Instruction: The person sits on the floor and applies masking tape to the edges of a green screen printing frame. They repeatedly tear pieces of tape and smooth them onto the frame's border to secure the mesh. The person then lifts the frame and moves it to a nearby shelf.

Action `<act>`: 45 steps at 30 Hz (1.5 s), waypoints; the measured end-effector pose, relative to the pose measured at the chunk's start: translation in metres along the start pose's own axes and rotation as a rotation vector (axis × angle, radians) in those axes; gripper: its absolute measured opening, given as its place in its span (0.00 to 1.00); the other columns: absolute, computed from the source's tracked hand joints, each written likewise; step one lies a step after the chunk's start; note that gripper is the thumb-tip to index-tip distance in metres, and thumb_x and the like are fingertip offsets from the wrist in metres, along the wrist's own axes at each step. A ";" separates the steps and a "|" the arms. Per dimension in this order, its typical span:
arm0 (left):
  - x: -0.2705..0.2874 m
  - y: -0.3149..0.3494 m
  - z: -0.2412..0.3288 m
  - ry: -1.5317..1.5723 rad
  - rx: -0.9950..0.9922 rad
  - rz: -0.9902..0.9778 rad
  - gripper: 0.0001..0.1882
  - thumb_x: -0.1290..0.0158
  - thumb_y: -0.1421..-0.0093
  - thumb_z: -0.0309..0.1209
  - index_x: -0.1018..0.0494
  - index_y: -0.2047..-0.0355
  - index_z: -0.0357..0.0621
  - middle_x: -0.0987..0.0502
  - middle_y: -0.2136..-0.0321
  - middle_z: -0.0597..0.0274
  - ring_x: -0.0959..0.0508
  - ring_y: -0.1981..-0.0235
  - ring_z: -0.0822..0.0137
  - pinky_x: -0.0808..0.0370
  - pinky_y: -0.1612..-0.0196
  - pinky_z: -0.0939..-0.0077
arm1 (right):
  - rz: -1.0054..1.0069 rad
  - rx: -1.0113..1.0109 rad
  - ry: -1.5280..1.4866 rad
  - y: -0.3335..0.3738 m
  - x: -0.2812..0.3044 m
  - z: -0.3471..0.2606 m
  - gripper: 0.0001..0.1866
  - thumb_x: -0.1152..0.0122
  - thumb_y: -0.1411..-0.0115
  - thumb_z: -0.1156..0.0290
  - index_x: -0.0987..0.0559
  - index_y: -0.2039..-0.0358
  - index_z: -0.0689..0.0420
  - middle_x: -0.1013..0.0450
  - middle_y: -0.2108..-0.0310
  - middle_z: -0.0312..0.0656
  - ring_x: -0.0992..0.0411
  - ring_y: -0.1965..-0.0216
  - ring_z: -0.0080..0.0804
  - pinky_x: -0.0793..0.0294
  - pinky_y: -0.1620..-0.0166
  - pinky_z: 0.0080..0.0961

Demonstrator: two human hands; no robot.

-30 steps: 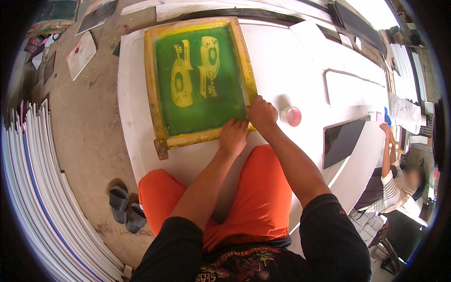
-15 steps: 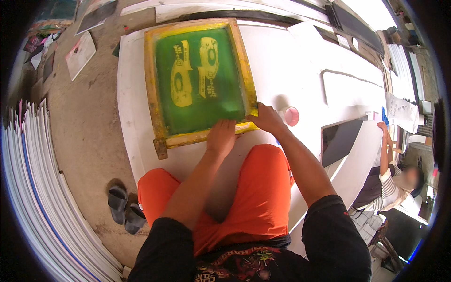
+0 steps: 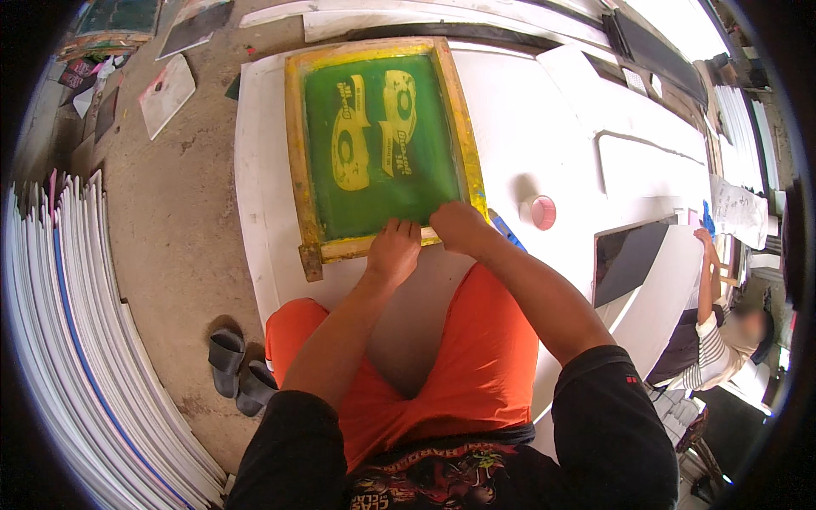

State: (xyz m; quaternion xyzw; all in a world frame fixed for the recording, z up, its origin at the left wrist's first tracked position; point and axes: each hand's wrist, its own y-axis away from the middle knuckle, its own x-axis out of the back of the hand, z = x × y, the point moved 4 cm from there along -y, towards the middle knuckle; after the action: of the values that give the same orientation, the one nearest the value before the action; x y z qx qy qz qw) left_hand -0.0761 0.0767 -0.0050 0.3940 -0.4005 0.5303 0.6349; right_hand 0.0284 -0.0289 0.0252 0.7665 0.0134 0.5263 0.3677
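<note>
Left hand [image 3: 395, 252] and right hand [image 3: 460, 228] were at the near rail [image 3: 348, 249] of the screen [image 3: 382, 200].
The screen lay on the table [image 3: 518, 127] at twelve o'clock in view. From its middle, the left hand was at six, fingers bent over the rail; the right, curled, between four and five. They were just apart; whether either gripped could not be told. A round pink item [image 3: 541, 212] sat near four o'clock.

Framed screen [image 3: 382, 200] on the counter [image 3: 527, 110], near its left edge
Right of the screen sits a round object [image 3: 541, 212], with a co-worker [image 3: 722, 340] farther right; left of the counter, slippers [image 3: 225, 361] lie on the floor [image 3: 178, 221], sheets [image 3: 106, 365] beyond them.
</note>
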 end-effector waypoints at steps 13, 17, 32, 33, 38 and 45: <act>0.003 0.003 -0.001 0.129 0.026 0.122 0.17 0.36 0.51 0.26 0.23 0.59 0.36 0.21 0.62 0.48 0.21 0.57 0.47 0.21 0.54 0.55 | 0.189 -0.059 -0.209 0.022 -0.016 0.004 0.10 0.34 0.45 0.71 0.18 0.62 0.58 0.19 0.63 0.48 0.19 0.57 0.52 0.18 0.56 0.49; 0.004 0.004 0.001 0.092 0.046 0.149 0.16 0.37 0.50 0.26 0.23 0.60 0.37 0.21 0.62 0.53 0.21 0.57 0.51 0.19 0.56 0.60 | 0.282 -0.033 -0.140 0.024 -0.023 -0.001 0.11 0.35 0.45 0.71 0.19 0.61 0.59 0.19 0.62 0.49 0.19 0.56 0.51 0.19 0.55 0.49; 0.052 0.061 -0.067 -0.113 0.153 -0.162 0.17 0.36 0.44 0.34 0.22 0.58 0.38 0.21 0.60 0.54 0.20 0.54 0.55 0.19 0.53 0.62 | 0.132 -0.074 -0.096 0.011 -0.010 -0.008 0.08 0.39 0.44 0.75 0.16 0.64 0.59 0.18 0.63 0.53 0.18 0.57 0.53 0.18 0.55 0.49; 0.054 0.062 -0.069 -0.108 0.176 -0.188 0.17 0.36 0.44 0.35 0.22 0.59 0.38 0.21 0.60 0.54 0.20 0.54 0.55 0.19 0.53 0.61 | 0.120 -0.090 -0.100 0.011 -0.008 -0.009 0.08 0.39 0.44 0.75 0.16 0.64 0.59 0.18 0.63 0.53 0.18 0.57 0.53 0.18 0.55 0.50; 0.058 0.063 -0.071 -0.106 0.165 -0.115 0.17 0.32 0.47 0.37 0.21 0.64 0.38 0.20 0.63 0.54 0.20 0.55 0.54 0.19 0.55 0.61 | 0.160 -0.100 -0.111 0.011 -0.007 -0.011 0.08 0.38 0.45 0.75 0.16 0.65 0.58 0.18 0.65 0.53 0.18 0.57 0.53 0.18 0.55 0.50; 0.063 0.062 -0.069 -0.087 0.210 -0.081 0.19 0.29 0.50 0.37 0.21 0.64 0.38 0.21 0.62 0.53 0.21 0.54 0.53 0.19 0.53 0.62 | 0.290 0.075 -0.038 -0.011 -0.020 -0.048 0.07 0.36 0.47 0.75 0.17 0.66 0.60 0.19 0.64 0.52 0.19 0.59 0.53 0.18 0.57 0.47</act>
State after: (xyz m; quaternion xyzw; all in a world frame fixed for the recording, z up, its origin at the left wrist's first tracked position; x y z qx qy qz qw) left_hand -0.1237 0.1714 0.0327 0.4969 -0.3537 0.5255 0.5931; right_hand -0.0154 -0.0027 0.0116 0.7835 -0.0846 0.5584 0.2591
